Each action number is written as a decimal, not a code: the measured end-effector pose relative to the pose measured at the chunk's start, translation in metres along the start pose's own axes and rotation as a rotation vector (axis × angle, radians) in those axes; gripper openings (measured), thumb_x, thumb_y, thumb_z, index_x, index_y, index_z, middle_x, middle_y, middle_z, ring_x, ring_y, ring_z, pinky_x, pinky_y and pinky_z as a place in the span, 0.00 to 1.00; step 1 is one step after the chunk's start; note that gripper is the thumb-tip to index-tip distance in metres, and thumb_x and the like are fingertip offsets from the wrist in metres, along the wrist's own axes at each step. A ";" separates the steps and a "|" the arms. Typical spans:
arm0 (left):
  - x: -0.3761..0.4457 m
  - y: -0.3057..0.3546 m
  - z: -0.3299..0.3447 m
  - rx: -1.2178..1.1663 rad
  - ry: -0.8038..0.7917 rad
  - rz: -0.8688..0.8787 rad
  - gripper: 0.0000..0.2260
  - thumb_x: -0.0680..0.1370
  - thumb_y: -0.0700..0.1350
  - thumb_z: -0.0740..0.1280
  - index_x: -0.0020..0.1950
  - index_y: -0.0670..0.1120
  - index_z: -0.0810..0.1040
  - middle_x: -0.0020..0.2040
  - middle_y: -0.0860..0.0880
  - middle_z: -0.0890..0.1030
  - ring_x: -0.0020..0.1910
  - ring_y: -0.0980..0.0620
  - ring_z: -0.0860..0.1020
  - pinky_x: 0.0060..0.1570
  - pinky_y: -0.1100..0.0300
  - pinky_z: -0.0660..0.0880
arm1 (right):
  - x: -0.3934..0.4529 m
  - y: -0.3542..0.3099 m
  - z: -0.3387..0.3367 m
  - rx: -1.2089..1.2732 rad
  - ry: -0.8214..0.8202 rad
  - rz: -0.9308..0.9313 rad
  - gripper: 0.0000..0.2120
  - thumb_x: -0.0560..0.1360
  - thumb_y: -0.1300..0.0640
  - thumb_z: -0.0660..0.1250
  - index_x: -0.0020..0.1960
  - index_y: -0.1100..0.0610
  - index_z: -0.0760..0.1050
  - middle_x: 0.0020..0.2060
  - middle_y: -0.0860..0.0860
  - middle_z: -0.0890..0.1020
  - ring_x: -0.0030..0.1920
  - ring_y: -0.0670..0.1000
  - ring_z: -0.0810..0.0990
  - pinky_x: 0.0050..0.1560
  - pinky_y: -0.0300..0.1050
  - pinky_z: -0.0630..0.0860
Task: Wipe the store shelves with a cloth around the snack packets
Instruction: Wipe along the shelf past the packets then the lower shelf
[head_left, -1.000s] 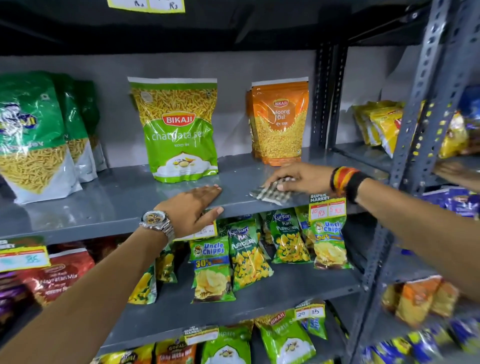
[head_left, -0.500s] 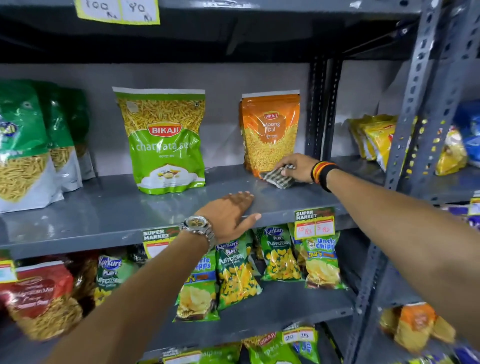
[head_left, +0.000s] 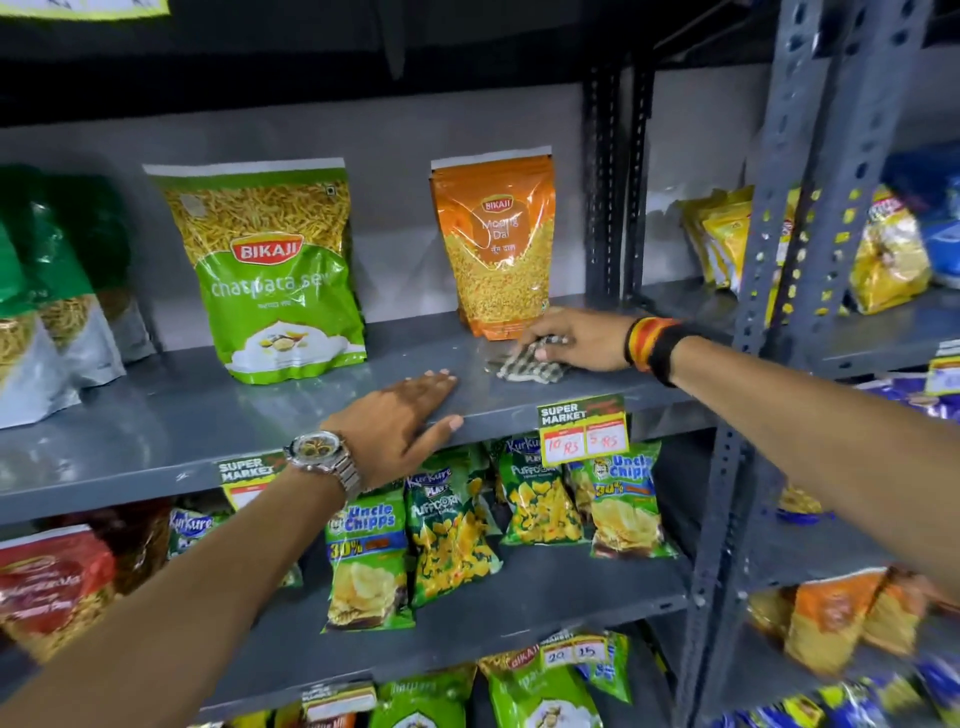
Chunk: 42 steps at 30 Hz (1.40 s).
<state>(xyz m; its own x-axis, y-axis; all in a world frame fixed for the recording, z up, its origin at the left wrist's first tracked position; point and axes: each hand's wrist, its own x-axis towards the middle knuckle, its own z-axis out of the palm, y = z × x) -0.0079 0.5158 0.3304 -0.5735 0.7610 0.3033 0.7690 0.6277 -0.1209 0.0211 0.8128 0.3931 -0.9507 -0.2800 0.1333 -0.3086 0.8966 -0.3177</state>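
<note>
The right hand (head_left: 576, 338) is pressing the cloth (head_left: 527, 364) flat, drawing it forward from the orange packet (head_left: 493, 244) — the back strip is wiped. The left hand (head_left: 400, 426) is resting open on the shelf (head_left: 156, 431) — holding nothing.

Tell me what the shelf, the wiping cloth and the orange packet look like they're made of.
Shelf: likely grey painted metal, faintly glossy, with perforated uprights. Cloth: soft checked woven fabric, crumpled under the right hand. Orange packet: shiny plastic film with glare streaks.

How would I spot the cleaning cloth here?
Find the grey shelf holding two big upright Bikaji pouches. Just below the orange pouch, the right hand presses down a small cloth. It is the only checked fabric among glossy packets.
</note>
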 end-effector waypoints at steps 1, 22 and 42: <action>0.001 0.000 -0.001 0.004 -0.001 -0.006 0.37 0.79 0.68 0.41 0.81 0.47 0.57 0.79 0.48 0.63 0.77 0.50 0.64 0.74 0.53 0.62 | -0.014 -0.004 -0.004 0.005 -0.069 -0.029 0.13 0.80 0.54 0.60 0.64 0.47 0.76 0.57 0.48 0.75 0.56 0.50 0.74 0.55 0.42 0.69; 0.004 0.012 -0.008 -0.004 -0.032 0.020 0.38 0.78 0.68 0.41 0.81 0.46 0.58 0.79 0.46 0.64 0.76 0.48 0.65 0.73 0.56 0.60 | -0.083 0.023 -0.033 0.080 0.206 0.111 0.13 0.80 0.57 0.61 0.63 0.50 0.77 0.56 0.50 0.76 0.55 0.50 0.75 0.58 0.45 0.71; 0.069 0.069 0.003 -0.053 -0.021 0.148 0.30 0.84 0.62 0.47 0.82 0.49 0.50 0.82 0.49 0.55 0.80 0.52 0.55 0.75 0.60 0.48 | 0.096 0.148 -0.040 0.094 0.431 0.470 0.13 0.77 0.62 0.61 0.55 0.51 0.81 0.59 0.55 0.82 0.58 0.57 0.79 0.63 0.46 0.75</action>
<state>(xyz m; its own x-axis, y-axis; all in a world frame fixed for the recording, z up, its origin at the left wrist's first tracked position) 0.0051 0.6123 0.3396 -0.4580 0.8483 0.2659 0.8591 0.4992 -0.1127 -0.1143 0.9326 0.3964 -0.8933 0.3163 0.3192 0.1182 0.8507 -0.5122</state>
